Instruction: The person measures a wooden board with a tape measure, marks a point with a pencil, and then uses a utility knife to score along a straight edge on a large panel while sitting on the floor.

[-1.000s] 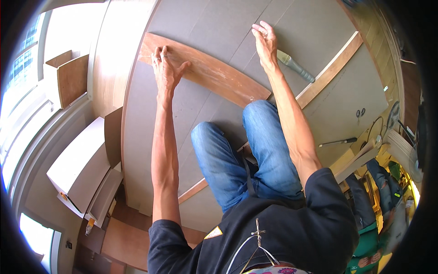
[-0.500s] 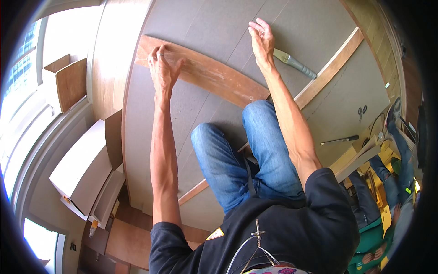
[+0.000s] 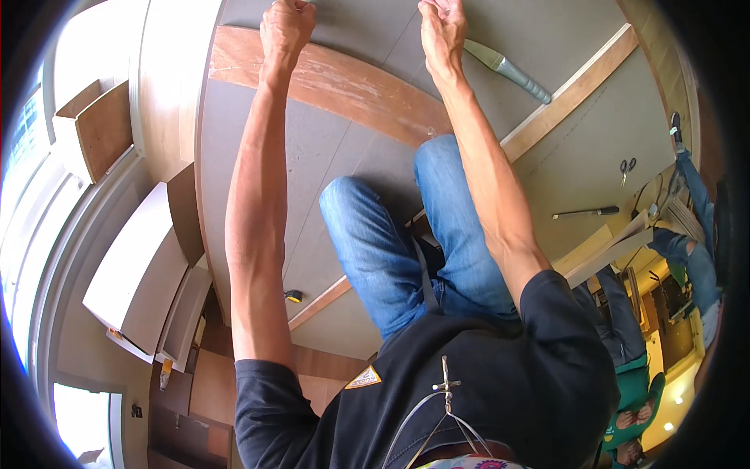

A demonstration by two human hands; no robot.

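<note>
My left hand is at the upper edge, just beyond a wide reddish-brown wooden strip. Its fingers are curled closed, and whatever they hold is hidden. My right hand is also at the upper edge, over the large grey panel. Its fingers are pinched together with their tips near the picture's border, and I cannot make out what is between them. Beside the right hand lies a brush-like tool with a grey handle and a flat pale end. Both forearms stretch straight out past my knees.
A narrower wooden strip crosses the panel on the right. Scissors and a dark-handled slim tool lie there too. A yellow-black tape measure sits by my left forearm. White box-like furniture stands left; people are at lower right.
My left hand has left the wide strip, moved farther away, and closed its fingers. The right hand has shifted slightly up. The view has tipped, and the tape measure now shows.
</note>
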